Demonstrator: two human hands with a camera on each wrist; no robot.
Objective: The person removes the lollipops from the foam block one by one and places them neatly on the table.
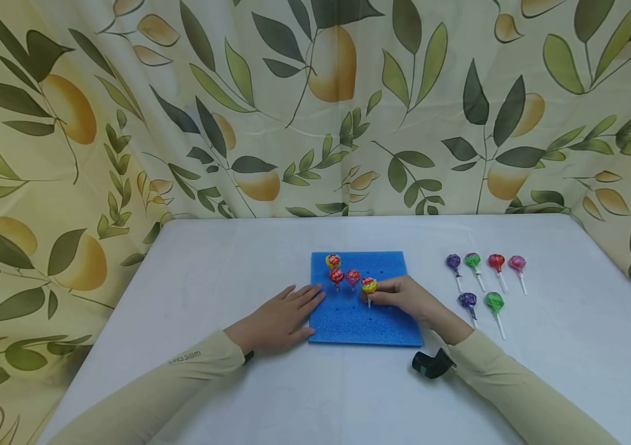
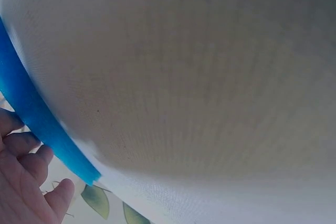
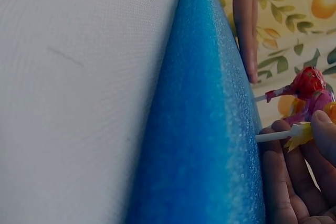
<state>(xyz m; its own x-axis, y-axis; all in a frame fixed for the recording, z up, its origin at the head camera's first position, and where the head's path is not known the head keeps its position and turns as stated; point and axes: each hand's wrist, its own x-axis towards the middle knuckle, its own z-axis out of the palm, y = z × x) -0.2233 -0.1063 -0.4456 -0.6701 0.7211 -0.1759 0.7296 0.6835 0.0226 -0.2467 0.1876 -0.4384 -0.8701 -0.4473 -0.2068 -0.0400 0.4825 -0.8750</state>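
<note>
A blue foam block lies on the white table. My right hand pinches a yellow-and-red lollipop upright over it; in the right wrist view the tip of its white stick meets the foam surface. Behind it, toward the foam's far left corner, a pink lollipop, a red lollipop and another yellow-and-red lollipop stand upright in the foam. With fingers extended, my left hand rests at the block's left edge, fingertips on the foam.
Right of the foam, several wrapped lollipops lie in two rows on the tablecloth, among them a red lollipop and a green lollipop. A black wrist device sits under my right wrist. A leaf-and-fruit patterned curtain hangs behind the table.
</note>
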